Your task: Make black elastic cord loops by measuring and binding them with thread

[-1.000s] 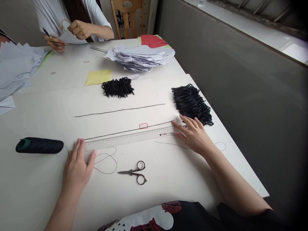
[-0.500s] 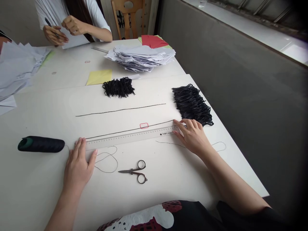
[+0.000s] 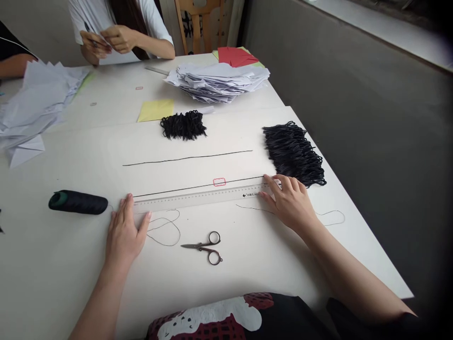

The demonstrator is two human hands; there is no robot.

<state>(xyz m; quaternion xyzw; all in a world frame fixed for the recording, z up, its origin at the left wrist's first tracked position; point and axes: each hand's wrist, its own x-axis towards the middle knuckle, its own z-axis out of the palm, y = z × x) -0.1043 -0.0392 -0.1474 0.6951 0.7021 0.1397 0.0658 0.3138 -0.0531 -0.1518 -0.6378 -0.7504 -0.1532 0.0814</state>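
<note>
A clear ruler (image 3: 198,196) lies across the white table. Just beyond its marked edge runs a thin dark cord (image 3: 184,189), stretched straight. My left hand (image 3: 125,231) rests flat at the left end of ruler and cord, thumb apart from the fingers. At the other end, my right hand (image 3: 288,198) lies with fingers spread, its index fingertip on the cord's tip and its thumb on the ruler. A second dark cord (image 3: 187,158) lies farther back. Small scissors (image 3: 203,246) and loose thin thread (image 3: 179,231) are on the near side of the ruler.
A dark thread spool (image 3: 78,202) lies at left. Bundles of black cord loops (image 3: 183,125) and longer black strands (image 3: 294,153) lie farther back and right. Beyond are paper piles (image 3: 217,80), a yellow sheet (image 3: 155,110), red paper (image 3: 236,56) and a person (image 3: 123,38) holding a pen.
The view has shifted, so the table's things appear farther right. The cord along the ruler looks straighter and tighter. Both hands keep their places at its ends.
</note>
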